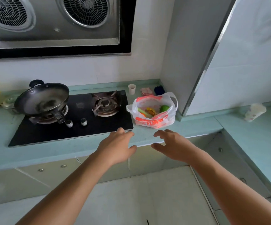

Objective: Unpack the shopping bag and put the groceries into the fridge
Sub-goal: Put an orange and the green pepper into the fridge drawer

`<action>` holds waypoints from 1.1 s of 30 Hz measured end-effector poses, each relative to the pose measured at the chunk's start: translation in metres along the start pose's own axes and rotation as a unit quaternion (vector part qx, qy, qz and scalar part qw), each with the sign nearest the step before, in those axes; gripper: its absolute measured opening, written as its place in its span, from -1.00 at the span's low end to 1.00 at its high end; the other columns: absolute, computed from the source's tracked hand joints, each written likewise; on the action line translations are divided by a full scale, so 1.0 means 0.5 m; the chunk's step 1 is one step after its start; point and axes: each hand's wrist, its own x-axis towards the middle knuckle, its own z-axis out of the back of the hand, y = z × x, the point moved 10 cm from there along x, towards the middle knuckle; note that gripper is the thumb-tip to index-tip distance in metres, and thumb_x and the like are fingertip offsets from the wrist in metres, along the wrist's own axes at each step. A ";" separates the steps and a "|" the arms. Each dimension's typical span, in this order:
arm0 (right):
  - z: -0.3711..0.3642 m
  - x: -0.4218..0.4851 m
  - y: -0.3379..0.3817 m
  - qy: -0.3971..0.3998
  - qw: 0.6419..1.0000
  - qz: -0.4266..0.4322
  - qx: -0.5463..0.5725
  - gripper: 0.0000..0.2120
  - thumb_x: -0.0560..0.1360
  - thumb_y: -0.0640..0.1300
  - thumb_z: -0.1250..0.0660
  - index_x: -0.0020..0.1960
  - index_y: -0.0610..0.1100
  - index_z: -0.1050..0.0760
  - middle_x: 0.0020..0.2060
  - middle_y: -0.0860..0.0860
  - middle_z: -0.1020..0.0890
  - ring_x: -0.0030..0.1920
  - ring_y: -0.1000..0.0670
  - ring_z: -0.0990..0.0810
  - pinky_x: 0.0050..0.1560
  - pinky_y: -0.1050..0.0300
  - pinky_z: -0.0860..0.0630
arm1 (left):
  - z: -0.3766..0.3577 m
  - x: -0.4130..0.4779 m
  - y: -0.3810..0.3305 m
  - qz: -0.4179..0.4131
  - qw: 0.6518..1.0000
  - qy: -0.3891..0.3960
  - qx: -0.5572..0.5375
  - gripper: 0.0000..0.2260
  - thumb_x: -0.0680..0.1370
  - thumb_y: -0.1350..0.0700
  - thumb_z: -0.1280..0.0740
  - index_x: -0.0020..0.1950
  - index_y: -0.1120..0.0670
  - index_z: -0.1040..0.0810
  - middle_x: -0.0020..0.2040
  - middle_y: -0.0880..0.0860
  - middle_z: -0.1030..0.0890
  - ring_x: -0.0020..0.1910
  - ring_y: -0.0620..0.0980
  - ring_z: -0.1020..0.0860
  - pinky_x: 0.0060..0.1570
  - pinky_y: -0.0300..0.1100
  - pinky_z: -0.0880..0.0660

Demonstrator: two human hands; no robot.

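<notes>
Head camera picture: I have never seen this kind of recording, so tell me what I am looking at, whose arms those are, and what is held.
There is no robot here. A person wears one wide-angle camera on the head, so you look forward and down along their bare arms. The left hand and right hand reach out over the front edge of the pale green countertop with relaxed, spread fingers; neither holds anything. Just beyond them stands a white plastic shopping bag with orange print, open at the top, showing a round green fruit and other groceries. Left of the bag is a black gas hob with a wok on its left burner. A paper cup stands near the wall behind the bag.
</notes>
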 end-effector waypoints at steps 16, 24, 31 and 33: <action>0.054 0.491 -0.229 0.039 0.997 0.063 -0.024 -0.46 0.63 0.13 -0.23 0.54 -0.05 -0.30 0.33 -0.12 -0.56 0.25 -0.18 -0.57 0.24 -0.03 -0.52 | -0.007 0.480 -0.004 0.044 0.999 -0.017 -0.005 -0.57 0.59 -0.12 -0.23 0.46 -0.13 -0.36 0.32 -0.03 -0.42 0.25 0.03 -0.46 0.04 0.03 -0.55; 0.030 0.671 -0.327 0.118 0.991 0.052 -0.022 -0.60 0.61 0.09 -0.23 0.40 -0.03 -0.42 0.27 -0.05 -0.53 0.23 -0.14 -0.52 0.17 -0.06 -0.50 | -0.066 0.663 0.006 0.091 0.996 0.016 -0.010 -0.55 0.59 -0.09 -0.23 0.48 -0.03 -0.35 0.35 0.05 -0.43 0.28 0.07 -0.47 0.09 0.07 -0.56; -0.042 0.759 -0.354 0.153 0.983 0.087 -0.049 -0.56 0.62 0.03 -0.20 0.47 0.00 -0.35 0.36 -0.10 -0.48 0.29 -0.18 -0.50 0.25 -0.15 -0.49 | -0.127 0.745 0.043 0.105 0.993 0.051 -0.006 -0.55 0.57 -0.04 -0.26 0.45 -0.01 -0.36 0.31 0.05 -0.43 0.28 0.10 -0.44 0.06 0.10 -0.56; -0.059 0.779 -0.364 0.153 0.978 0.102 -0.103 -0.56 0.65 0.00 -0.13 0.52 0.01 -0.29 0.41 -0.14 -0.44 0.35 -0.19 -0.46 0.33 -0.15 -0.46 | -0.139 0.768 0.045 0.093 0.994 0.061 0.002 -0.54 0.57 -0.03 -0.26 0.46 0.00 -0.36 0.33 0.06 -0.42 0.29 0.11 -0.44 0.07 0.08 -0.55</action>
